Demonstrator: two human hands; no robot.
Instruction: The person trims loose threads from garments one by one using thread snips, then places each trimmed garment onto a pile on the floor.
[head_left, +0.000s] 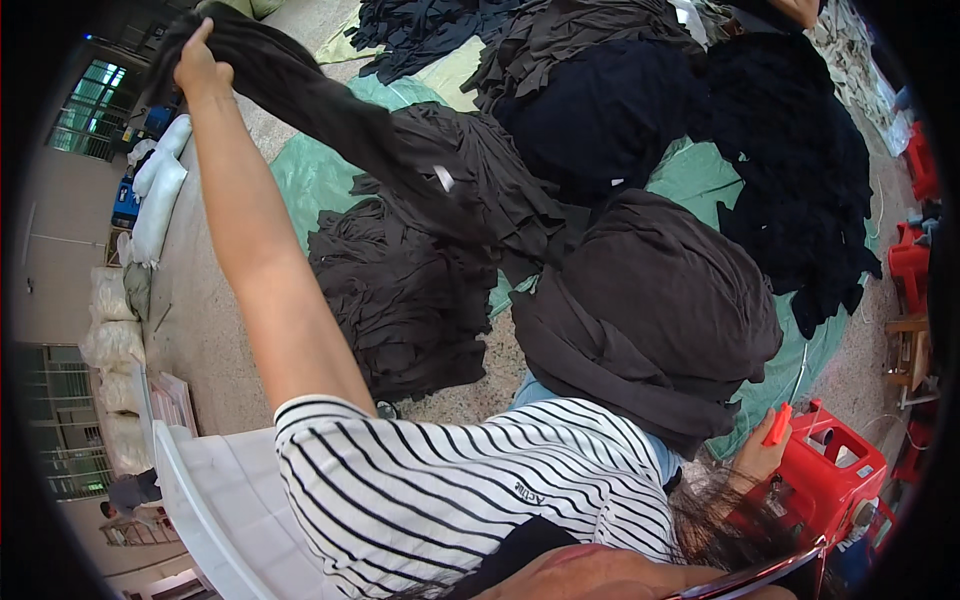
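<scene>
My left hand [200, 70] is raised at the far upper left, its fingers wrapped around one end of a long dark grey cloth strip [330, 105]. The strip runs down to the right into a rumpled dark grey cloth pile [470, 165]. Low on the right, my right hand [758, 460] closes around a small orange-red piece [778, 425]; its exact kind I cannot tell. That hand is beside a red machine [835, 465], and its fingers are partly hidden. A big bundle of brown-grey cloth [660, 300] lies across my lap.
Another dark grey heap [400, 310] sits on the floor, with navy cloth piles [800, 160] beyond on green sheeting [700, 175]. A white bin [230, 490] stands at my left. White sacks [160, 205] line the wall. Another person's arm [797, 10] shows at the top right.
</scene>
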